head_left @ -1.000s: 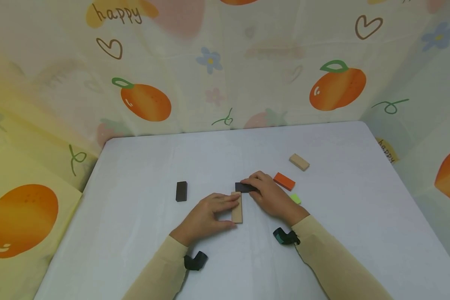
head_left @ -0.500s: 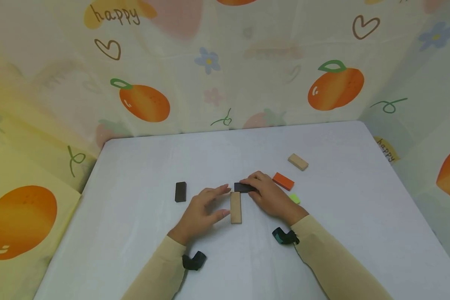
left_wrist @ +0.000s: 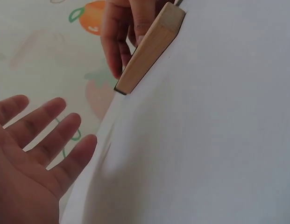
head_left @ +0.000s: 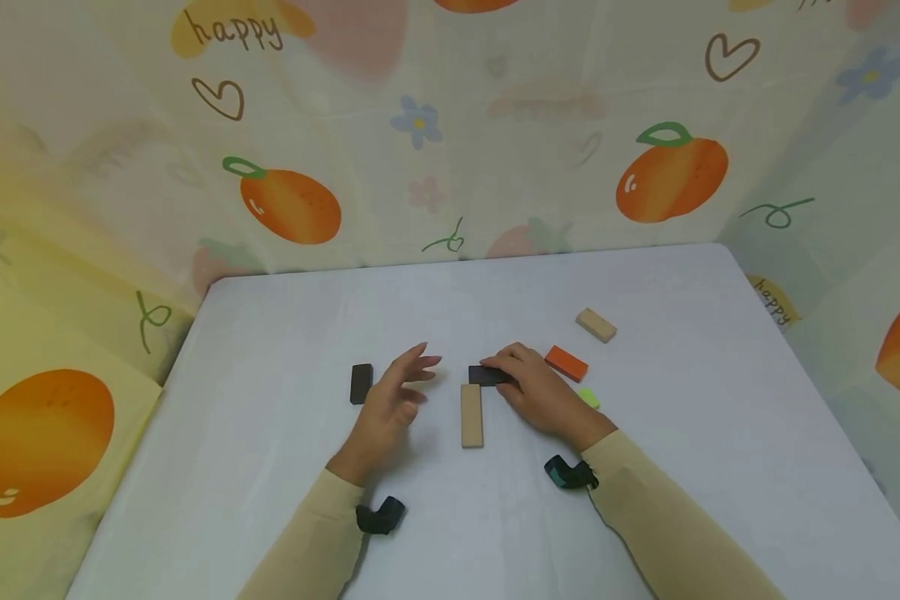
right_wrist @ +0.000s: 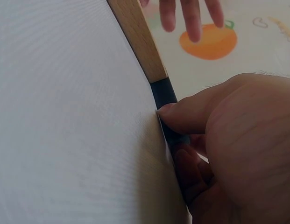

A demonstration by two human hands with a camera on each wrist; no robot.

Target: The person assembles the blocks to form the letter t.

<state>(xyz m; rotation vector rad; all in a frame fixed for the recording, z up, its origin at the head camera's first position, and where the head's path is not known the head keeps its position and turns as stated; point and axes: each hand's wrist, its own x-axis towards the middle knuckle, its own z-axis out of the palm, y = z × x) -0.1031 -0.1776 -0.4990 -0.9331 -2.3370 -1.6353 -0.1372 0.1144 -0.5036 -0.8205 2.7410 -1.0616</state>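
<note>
My right hand point(head_left: 543, 396) pinches a black block point(head_left: 486, 375) that lies crosswise on the white table; the fingers cover its right part. Just below that block's left end, a plain wooden block point(head_left: 472, 417) lies lengthwise toward me, and the two appear to touch. In the right wrist view, the thumb presses on the black block point(right_wrist: 163, 92) beside the wooden block's end point(right_wrist: 145, 46). My left hand point(head_left: 387, 408) is raised left of the wooden block, fingers spread and holding nothing. Behind it lies a second black block point(head_left: 361, 383).
Right of my right hand lie an orange block point(head_left: 567, 363) and a lime-green block point(head_left: 589, 397), the latter partly hidden by the hand. A wooden block point(head_left: 596, 325) lies farther back. A printed fabric curtain point(head_left: 450, 150) borders the white table point(head_left: 285, 317).
My left hand has let go of the wooden block and moved left and up toward the second black block. The right hand keeps its hold on the black block, almost unmoved.
</note>
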